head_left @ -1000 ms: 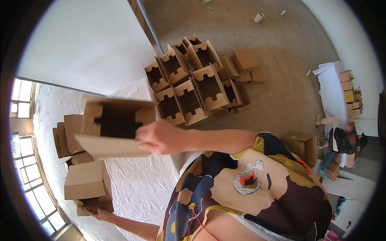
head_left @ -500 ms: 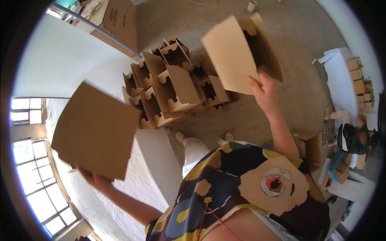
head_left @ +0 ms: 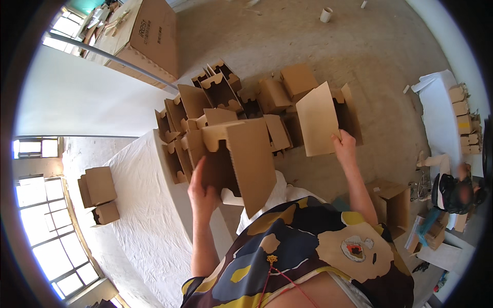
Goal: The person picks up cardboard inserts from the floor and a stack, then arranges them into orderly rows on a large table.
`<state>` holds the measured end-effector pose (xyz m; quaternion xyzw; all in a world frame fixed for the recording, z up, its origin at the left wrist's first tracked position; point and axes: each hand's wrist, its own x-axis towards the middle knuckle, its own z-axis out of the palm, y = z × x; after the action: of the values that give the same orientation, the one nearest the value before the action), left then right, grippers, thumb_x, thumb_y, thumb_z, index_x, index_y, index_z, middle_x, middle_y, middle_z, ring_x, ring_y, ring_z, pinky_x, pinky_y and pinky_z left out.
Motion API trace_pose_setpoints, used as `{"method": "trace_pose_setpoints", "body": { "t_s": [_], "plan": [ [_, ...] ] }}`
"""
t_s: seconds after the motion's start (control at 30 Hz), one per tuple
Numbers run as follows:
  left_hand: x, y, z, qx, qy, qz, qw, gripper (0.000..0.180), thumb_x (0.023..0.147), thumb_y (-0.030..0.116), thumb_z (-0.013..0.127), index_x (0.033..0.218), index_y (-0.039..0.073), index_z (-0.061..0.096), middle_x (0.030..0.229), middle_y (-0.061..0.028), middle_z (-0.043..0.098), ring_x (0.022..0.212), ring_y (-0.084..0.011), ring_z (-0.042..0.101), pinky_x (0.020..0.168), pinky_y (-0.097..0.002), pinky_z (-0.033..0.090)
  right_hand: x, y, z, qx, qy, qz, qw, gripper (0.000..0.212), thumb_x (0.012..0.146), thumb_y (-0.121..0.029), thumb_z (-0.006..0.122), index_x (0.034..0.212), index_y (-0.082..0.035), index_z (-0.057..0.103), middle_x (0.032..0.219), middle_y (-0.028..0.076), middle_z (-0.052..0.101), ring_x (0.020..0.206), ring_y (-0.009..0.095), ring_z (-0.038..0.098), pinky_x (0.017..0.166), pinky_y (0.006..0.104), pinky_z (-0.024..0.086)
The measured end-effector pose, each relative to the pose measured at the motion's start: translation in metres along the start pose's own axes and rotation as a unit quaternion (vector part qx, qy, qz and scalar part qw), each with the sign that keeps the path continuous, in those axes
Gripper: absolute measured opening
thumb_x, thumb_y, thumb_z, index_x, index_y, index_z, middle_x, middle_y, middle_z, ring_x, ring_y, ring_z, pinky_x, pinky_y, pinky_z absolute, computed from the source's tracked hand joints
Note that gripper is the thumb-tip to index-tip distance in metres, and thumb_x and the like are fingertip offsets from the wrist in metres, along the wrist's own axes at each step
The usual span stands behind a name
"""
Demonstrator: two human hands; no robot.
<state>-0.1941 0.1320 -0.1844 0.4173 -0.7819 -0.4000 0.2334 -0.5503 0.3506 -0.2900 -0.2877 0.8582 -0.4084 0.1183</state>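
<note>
Two open cardboard boxes are in my hands. My left hand (head_left: 201, 194) grips the left side of one box (head_left: 254, 167), whose dark hollow and notched flaps show; its fingers are partly hidden behind the wall. My right hand (head_left: 345, 145) pinches the lower edge of the other box (head_left: 317, 123), thumb on the pale outer panel. That box is held out to the right, its flaps apart. Just beyond both hands stands a stack of similar open cardboard boxes (head_left: 218, 90), with further brown boxes (head_left: 299, 81) at its right end.
On the left runs a table under a white cloth (head_left: 138, 190), with small boxes (head_left: 100, 187) at its far side. A large carton (head_left: 149, 38) stands at the upper left. An open carton (head_left: 393, 203) sits right of me; a person (head_left: 454, 179) is at the far right.
My left hand has swung rightward, bringing its box in front of me with the open side showing. My right hand has come lower with its box, uncovering boxes behind.
</note>
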Motion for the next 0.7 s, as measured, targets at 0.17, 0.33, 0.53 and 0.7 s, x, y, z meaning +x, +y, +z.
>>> {"method": "trace_pose_setpoints", "body": {
  "t_s": [0.17,0.33,0.53,0.7],
  "plan": [
    [0.030,0.004,0.027,0.033,-0.070,0.013,0.997,0.075,0.066,-0.014,0.042,0.137,0.006,0.050,0.128,-0.0220,0.057,0.122,-0.0371,0.055,0.102,-0.0390,0.043,0.055,0.002,0.044,0.038,0.003,-0.007,0.999,0.020,0.089,-0.015,0.060,0.098,0.002,0.064,0.085,0.022,0.064,0.077,0.038,0.062,0.068,0.0413,0.048],
    [0.039,0.009,0.045,0.062,-0.101,-0.016,0.993,0.075,0.068,-0.014,0.044,0.138,0.010,0.050,0.122,-0.0220,0.059,0.107,-0.0413,0.060,0.088,-0.0420,0.050,0.142,0.001,0.127,0.048,-0.036,-0.012,0.998,0.022,0.089,-0.017,0.059,0.097,0.003,0.063,0.083,0.023,0.064,0.078,0.040,0.062,0.068,0.0422,0.048],
    [0.057,0.006,0.099,0.077,-0.068,-0.078,0.992,0.066,0.071,-0.014,0.046,0.133,0.007,0.054,0.130,-0.0226,0.056,0.113,-0.0403,0.058,0.091,-0.0425,0.051,0.244,0.018,0.261,0.023,-0.087,-0.002,0.996,0.027,0.090,-0.023,0.058,0.090,0.004,0.061,0.082,0.024,0.064,0.082,0.042,0.063,0.070,0.0475,0.048],
    [0.059,-0.002,0.169,0.109,-0.022,-0.132,0.985,0.065,0.070,-0.014,0.046,0.130,0.006,0.056,0.128,-0.0215,0.058,0.110,-0.0386,0.061,0.090,-0.0413,0.052,0.282,0.038,0.372,-0.029,-0.116,0.023,0.993,0.025,0.090,-0.021,0.055,0.091,0.003,0.063,0.091,0.026,0.066,0.088,0.044,0.063,0.077,0.0522,0.051]
  ]
}}
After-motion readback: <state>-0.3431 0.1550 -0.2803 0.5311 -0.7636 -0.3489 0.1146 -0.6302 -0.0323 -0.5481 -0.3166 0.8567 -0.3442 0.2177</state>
